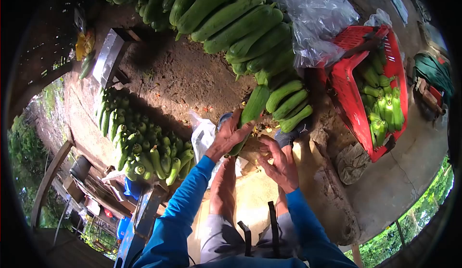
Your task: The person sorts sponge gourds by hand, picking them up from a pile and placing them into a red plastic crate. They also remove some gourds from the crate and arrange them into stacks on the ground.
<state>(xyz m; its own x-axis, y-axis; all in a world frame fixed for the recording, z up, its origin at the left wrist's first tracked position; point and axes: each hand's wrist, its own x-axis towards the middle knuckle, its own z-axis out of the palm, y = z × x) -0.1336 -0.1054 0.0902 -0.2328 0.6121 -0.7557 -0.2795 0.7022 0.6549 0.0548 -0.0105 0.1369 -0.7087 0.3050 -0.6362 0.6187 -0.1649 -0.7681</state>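
My left hand (230, 134) is wrapped round a long green gourd-like vegetable (256, 103), which stands slanted in front of my legs. Just right of it, my right hand (279, 164) is held with fingers apart and curved, nothing in them. Several smaller green vegetables (289, 105) lie side by side beyond my right hand, close to my foot. A long row of large green vegetables (240, 25) curves across the top. White plastic (203, 135) lies on the ground beside my left hand.
A red crate (350, 109) holding green vegetables tilts at the right. Clear plastic bags (315, 15) are heaped at the top. Another pile of green vegetables (139, 145) sits at the left, near a metal-sided bench (107, 58). A blue beam (139, 224) stands lower left.
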